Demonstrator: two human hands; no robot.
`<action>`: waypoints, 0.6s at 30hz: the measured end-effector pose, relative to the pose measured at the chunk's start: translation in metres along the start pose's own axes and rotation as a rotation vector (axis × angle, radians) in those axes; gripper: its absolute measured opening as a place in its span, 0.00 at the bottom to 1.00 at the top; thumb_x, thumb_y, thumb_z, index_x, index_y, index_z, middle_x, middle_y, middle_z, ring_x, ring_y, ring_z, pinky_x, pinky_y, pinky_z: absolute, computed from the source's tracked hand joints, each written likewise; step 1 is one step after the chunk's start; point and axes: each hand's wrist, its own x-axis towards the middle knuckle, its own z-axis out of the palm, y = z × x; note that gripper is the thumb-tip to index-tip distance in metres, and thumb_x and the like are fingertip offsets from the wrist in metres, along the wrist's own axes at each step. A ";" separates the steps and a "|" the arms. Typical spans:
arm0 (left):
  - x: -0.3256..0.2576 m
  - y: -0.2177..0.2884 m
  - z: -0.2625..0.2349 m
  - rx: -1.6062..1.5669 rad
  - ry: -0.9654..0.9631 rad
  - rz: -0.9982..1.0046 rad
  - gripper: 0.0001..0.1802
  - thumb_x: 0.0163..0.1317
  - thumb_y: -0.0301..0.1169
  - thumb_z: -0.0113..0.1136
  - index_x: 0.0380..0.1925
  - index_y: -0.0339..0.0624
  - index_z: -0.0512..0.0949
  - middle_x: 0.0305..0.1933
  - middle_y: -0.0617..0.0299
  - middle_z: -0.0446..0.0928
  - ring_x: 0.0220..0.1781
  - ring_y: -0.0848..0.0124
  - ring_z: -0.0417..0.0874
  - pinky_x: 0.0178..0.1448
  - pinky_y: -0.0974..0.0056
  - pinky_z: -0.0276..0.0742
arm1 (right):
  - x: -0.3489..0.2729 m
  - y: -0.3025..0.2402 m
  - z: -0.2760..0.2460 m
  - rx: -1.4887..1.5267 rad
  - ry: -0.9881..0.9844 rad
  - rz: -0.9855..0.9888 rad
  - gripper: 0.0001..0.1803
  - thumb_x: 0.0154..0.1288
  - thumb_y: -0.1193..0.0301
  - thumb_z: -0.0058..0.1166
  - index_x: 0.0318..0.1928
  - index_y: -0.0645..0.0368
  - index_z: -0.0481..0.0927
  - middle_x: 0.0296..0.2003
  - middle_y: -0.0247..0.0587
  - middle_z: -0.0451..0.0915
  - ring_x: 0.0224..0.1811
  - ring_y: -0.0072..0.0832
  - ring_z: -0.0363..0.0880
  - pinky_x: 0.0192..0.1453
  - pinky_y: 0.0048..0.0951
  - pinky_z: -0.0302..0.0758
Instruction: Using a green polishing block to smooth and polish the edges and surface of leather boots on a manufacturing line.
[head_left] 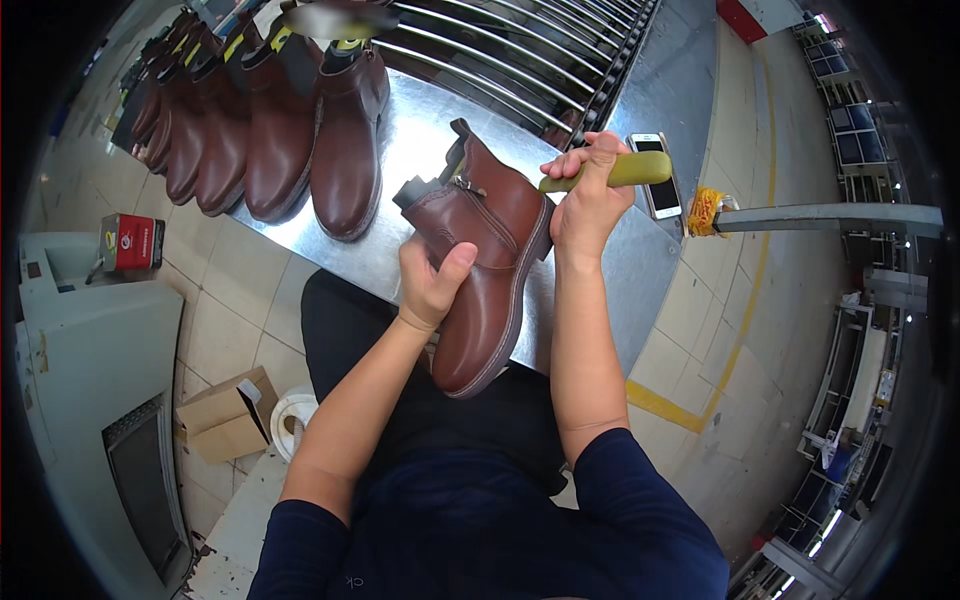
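Note:
A brown leather ankle boot [486, 318] with a side zipper is tilted over my lap at the metal table's edge, toe toward me. My left hand [432, 282] is closed around its upper, thumb on top and fingers hidden behind. Beside the heel, my right hand [586, 205] grips an olive-green, rounded bar-like piece [642, 168], perhaps a handle. One end sticks out to the right, and the other reaches the back of the boot; I cannot tell whether it touches.
Several similar brown boots [345, 180] stand in a row on the metal table [415, 115] at left. A roller conveyor [510, 60] lies beyond. Right of my hand is a white phone [655, 185], near a metal bar [830, 217] with a yellow-wrapped end. An opened cardboard box [228, 415] sits on the floor.

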 end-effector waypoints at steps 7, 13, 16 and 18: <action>-0.001 -0.008 -0.002 -0.035 0.041 0.039 0.26 0.66 0.45 0.65 0.47 0.29 0.80 0.41 0.53 0.85 0.43 0.67 0.84 0.51 0.62 0.77 | -0.009 0.001 -0.006 0.079 -0.065 -0.019 0.16 0.78 0.61 0.57 0.43 0.62 0.74 0.21 0.36 0.70 0.21 0.25 0.71 0.30 0.34 0.77; -0.002 -0.007 -0.002 -0.010 0.026 -0.023 0.29 0.66 0.51 0.61 0.49 0.32 0.77 0.44 0.57 0.80 0.46 0.70 0.77 0.53 0.62 0.73 | -0.031 -0.006 -0.007 0.104 -0.103 -0.150 0.13 0.79 0.65 0.53 0.36 0.58 0.71 0.21 0.37 0.69 0.21 0.28 0.69 0.30 0.35 0.74; 0.000 -0.007 -0.001 -0.022 0.091 0.028 0.25 0.65 0.46 0.63 0.45 0.30 0.81 0.38 0.53 0.85 0.41 0.67 0.84 0.49 0.62 0.77 | -0.041 -0.010 -0.002 0.082 -0.122 -0.150 0.20 0.80 0.59 0.51 0.30 0.58 0.69 0.18 0.35 0.64 0.19 0.27 0.65 0.28 0.35 0.71; 0.000 -0.005 0.001 -0.027 0.118 0.036 0.23 0.66 0.44 0.62 0.44 0.31 0.81 0.37 0.54 0.85 0.40 0.68 0.83 0.47 0.62 0.77 | -0.047 -0.012 -0.003 0.071 -0.130 -0.136 0.20 0.80 0.59 0.51 0.30 0.57 0.69 0.17 0.35 0.64 0.19 0.27 0.65 0.28 0.35 0.71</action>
